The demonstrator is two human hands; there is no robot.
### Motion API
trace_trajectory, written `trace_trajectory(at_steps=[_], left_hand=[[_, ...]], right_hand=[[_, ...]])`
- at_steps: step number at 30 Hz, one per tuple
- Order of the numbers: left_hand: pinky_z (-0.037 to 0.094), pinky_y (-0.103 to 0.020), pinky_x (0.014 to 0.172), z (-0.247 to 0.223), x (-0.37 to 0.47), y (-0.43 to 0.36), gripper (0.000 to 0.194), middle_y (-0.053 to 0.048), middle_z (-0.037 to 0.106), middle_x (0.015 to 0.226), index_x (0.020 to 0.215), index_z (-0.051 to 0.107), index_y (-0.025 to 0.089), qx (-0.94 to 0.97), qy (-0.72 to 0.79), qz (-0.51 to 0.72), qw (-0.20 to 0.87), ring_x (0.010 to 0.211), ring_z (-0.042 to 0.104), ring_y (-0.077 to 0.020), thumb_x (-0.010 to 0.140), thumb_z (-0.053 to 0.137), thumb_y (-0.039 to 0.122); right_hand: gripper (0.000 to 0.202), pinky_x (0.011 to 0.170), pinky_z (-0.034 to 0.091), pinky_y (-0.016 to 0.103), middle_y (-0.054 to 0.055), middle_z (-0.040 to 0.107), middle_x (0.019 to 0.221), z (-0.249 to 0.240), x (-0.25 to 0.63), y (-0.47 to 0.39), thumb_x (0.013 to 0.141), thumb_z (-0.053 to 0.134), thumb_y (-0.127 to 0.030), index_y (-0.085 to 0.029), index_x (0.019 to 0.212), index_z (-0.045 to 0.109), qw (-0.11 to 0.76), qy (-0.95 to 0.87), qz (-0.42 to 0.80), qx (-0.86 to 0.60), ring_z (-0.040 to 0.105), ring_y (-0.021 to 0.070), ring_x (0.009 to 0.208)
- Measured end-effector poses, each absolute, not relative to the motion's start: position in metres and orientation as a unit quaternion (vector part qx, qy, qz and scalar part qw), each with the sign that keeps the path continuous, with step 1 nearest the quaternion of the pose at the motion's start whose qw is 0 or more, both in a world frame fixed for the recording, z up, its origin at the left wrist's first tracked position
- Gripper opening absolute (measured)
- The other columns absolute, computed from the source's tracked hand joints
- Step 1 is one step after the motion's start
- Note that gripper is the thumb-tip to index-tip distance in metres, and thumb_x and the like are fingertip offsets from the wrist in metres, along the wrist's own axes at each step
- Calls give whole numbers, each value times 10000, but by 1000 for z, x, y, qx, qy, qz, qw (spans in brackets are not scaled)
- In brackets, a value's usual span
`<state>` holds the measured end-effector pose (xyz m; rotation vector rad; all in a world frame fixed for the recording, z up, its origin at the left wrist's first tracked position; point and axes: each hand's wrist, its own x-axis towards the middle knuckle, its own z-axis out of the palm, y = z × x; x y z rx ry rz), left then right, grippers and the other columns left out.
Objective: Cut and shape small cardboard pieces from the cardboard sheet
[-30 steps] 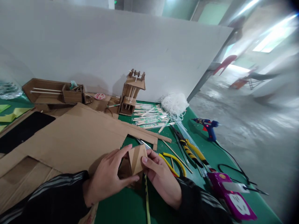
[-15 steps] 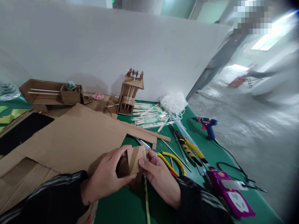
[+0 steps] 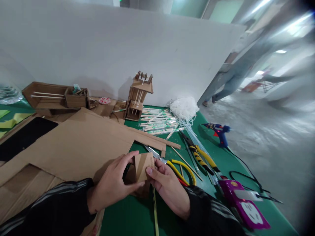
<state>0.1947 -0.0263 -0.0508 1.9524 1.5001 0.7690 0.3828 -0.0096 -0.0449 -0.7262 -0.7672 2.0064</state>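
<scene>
Hands met low at centre of the green table (image 3: 137, 216), both pinching one small folded cardboard piece (image 3: 143, 166). Left hand (image 3: 112, 185) gripped it from the left, thumb along its lower edge and fingers curled over the top corner. Right hand (image 3: 166, 186) gripped it from the right, thumb pressed flat on the front face. Piece was held just above the table, a diagonal crease visible across its face. Both wrists wore dark sleeves with grey stripes.

Large cardboard sheet (image 3: 73, 144) lay to the left, under and beyond the left hand, with a cut-out notch near the held piece. Scissors with yellow handles (image 3: 182, 168) lay just right of the right hand, blades pointing toward the sheet. Pliers with yellow-and-black grips (image 3: 200, 157) lay beyond those. Blue glue gun (image 3: 219, 131) stood further right, its cable trailing toward the near edge. Purple power strip (image 3: 243, 205) sat at the near right. Cardboard tower model (image 3: 139, 96) stood by the white board at the back, wooden sticks (image 3: 157, 123) strewn beside it, a heap of white string (image 3: 184, 108) next along. Cardboard boat-shaped model (image 3: 52, 96) rested at far left. A person's legs, blurred, showed on the floor past the table.
</scene>
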Motion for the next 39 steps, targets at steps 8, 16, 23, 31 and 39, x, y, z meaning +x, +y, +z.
trace_trajectory(at_steps=[8, 16, 23, 31, 39], left_hand=[[410, -462, 1077, -56, 187, -30, 901, -87, 496, 1406, 1507, 213, 322, 719, 470, 347, 377, 1266, 503, -284, 779, 729, 445], [393, -412, 1099, -57, 183, -27, 572, -58, 480, 1455, 1457, 351, 329, 684, 421, 386, 454, 1307, 477, -258, 928, 564, 383], [469, -374, 974, -50, 185, -25, 468, -67, 584, 1260, 1362, 419, 302, 640, 393, 394, 529, 1151, 565, -240, 927, 577, 380], [500, -316, 877, -53, 185, -21, 446, -57, 604, 1145, 1314, 444, 295, 604, 390, 399, 570, 1012, 588, -193, 910, 604, 394], [355, -478, 1123, -50, 185, -26, 830, -82, 269, 1586, 1518, 167, 337, 735, 474, 354, 332, 1399, 348, -313, 853, 658, 418]], right_hand=[[241, 710, 565, 212, 46, 718, 936, -45, 387, -5, 854, 715, -212, -152, 1083, 670, 373, -266, 855, -244, 679, 122, 757], [277, 674, 544, 192, 62, 725, 971, -47, 388, -6, 890, 671, -165, -147, 1165, 659, 360, -267, 871, -202, 673, 113, 747], [281, 720, 547, 206, 73, 730, 1002, -53, 389, -7, 881, 682, -156, -147, 1161, 658, 352, -262, 874, -209, 690, 129, 807], [295, 701, 557, 233, 63, 737, 971, -47, 387, -5, 816, 758, -196, -149, 1092, 665, 370, -279, 842, -276, 700, 166, 838], [239, 756, 530, 200, 15, 735, 957, -41, 386, -7, 840, 741, -208, -193, 1065, 661, 435, -320, 775, -329, 682, 125, 828]])
